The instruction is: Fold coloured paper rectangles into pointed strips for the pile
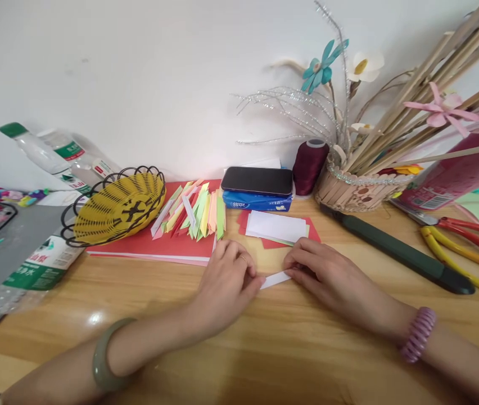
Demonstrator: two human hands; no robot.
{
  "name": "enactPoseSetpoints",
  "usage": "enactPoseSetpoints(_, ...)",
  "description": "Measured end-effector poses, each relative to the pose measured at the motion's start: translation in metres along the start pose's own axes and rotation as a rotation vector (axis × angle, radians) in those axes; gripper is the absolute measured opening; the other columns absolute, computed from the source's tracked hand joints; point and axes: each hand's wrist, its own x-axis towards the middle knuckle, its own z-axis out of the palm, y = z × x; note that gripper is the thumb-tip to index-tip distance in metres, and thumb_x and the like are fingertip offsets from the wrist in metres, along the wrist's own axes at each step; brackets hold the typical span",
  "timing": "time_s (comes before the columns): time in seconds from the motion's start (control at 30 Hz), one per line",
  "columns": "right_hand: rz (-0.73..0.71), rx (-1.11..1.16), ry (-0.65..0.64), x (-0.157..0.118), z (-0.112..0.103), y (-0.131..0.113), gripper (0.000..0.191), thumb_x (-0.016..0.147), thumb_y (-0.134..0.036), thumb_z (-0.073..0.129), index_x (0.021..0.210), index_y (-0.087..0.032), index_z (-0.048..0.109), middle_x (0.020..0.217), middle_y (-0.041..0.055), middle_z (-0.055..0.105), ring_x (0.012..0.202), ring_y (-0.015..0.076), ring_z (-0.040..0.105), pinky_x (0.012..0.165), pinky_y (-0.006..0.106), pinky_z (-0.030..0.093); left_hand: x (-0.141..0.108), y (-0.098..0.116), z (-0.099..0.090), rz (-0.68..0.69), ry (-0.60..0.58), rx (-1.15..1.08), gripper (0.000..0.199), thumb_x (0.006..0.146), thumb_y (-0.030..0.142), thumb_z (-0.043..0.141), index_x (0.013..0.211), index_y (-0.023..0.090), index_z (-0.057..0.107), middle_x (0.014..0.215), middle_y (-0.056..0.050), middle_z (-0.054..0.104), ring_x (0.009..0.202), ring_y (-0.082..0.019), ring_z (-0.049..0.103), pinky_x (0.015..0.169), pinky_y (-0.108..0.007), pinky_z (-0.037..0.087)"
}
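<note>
Between my two hands, just above the wooden table, a narrow white paper strip [275,280] lies at a slight slant. My left hand [229,281] pinches its left end between thumb and curled fingers. The right end is in the closed fingers of my right hand [328,273]. Behind the strip, white paper rectangles [275,226] rest in a stack over red paper [313,229]. To the left, many folded paper strips [199,211] in green, pink, yellow and orange lie piled on red sheets [138,247].
A yellow basket [121,208] leans at the left beside plastic bottles [41,270]. A phone [257,180] rests on a blue tissue pack [256,201], beside a maroon thread spool [310,166]. Right are a stick-sided pot [349,191], a dark green tool [403,250] and pliers [467,236].
</note>
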Motion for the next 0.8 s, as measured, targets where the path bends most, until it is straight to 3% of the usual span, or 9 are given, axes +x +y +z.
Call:
enactPoseSetpoints(0.17,0.004,0.048,-0.017,0.003,-0.003,0.004,0.02,0.092,-0.016,0.039,0.081,-0.02,0.055,0.082,0.0029,0.055,0.075,0.0152,0.053,0.068,0.03,0.045,0.0,-0.001,-0.001,0.048,-0.039,-0.027,0.007,0.082,0.011,0.056,0.083,0.017,0.054,0.09,-0.004,0.052,0.09,-0.021,0.044,0.078,-0.037,0.043)
enactPoseSetpoints(0.33,-0.019,0.056,0.019,-0.003,-0.002,0.008,0.021,0.093,-0.017,0.037,0.086,-0.02,0.056,0.085,0.0041,0.057,0.078,0.0155,0.055,0.069,0.03,0.047,0.0,-0.002,0.006,0.221,-0.017,0.075,0.027,0.089,0.012,0.048,0.107,0.028,0.06,0.097,-0.003,0.054,0.095,-0.021,0.046,0.082,-0.036,0.042)
enactPoseSetpoints(0.4,-0.084,-0.027,0.047,-0.009,0.0,0.006,0.022,0.093,-0.018,0.037,0.094,-0.02,0.059,0.091,0.0064,0.059,0.083,0.0177,0.056,0.072,0.032,0.048,0.0,-0.002,0.009,0.196,-0.006,0.11,0.018,0.093,0.023,0.048,0.102,0.025,0.063,0.094,-0.003,0.056,0.093,-0.02,0.048,0.083,-0.035,0.042)
enactPoseSetpoints(0.5,-0.273,-0.301,0.093,-0.017,0.002,-0.003,0.029,0.091,-0.012,0.035,0.105,-0.014,0.06,0.094,0.0103,0.063,0.087,0.0225,0.057,0.074,0.037,0.05,0.002,-0.001,0.014,0.18,0.039,0.166,0.026,0.094,0.036,0.046,0.09,0.018,0.063,0.088,-0.003,0.057,0.09,-0.019,0.05,0.08,-0.033,0.044)
enactPoseSetpoints(0.63,-0.363,-0.511,0.138,-0.023,0.005,-0.013,0.038,0.084,-0.002,0.03,0.102,-0.012,0.062,0.094,0.0125,0.065,0.086,0.0243,0.06,0.071,0.038,0.052,0.0,0.0,0.014,0.444,0.131,0.343,0.019,0.095,0.02,0.043,0.1,0.015,0.061,0.085,-0.003,0.06,0.087,-0.018,0.052,0.08,-0.034,0.042)
enactPoseSetpoints(0.7,-0.366,-0.531,0.137,-0.026,0.005,-0.011,0.041,0.082,-0.001,0.03,0.106,-0.013,0.061,0.098,0.0117,0.066,0.092,0.0247,0.06,0.075,0.039,0.052,-0.004,0.0,0.01,0.527,0.102,0.442,0.02,0.094,0.015,0.044,0.109,0.013,0.057,0.09,-0.004,0.061,0.092,-0.02,0.053,0.087,-0.038,0.038)
enactPoseSetpoints(0.8,-0.387,-0.565,0.128,-0.032,0.003,-0.003,0.045,0.082,-0.002,0.032,0.119,-0.013,0.055,0.11,0.0102,0.065,0.107,0.0258,0.056,0.087,0.044,0.049,-0.012,0.001,0.002,0.536,0.01,0.528,0.027,0.091,0.013,0.045,0.117,0.01,0.053,0.101,-0.008,0.061,0.105,-0.022,0.051,0.098,-0.043,0.029)
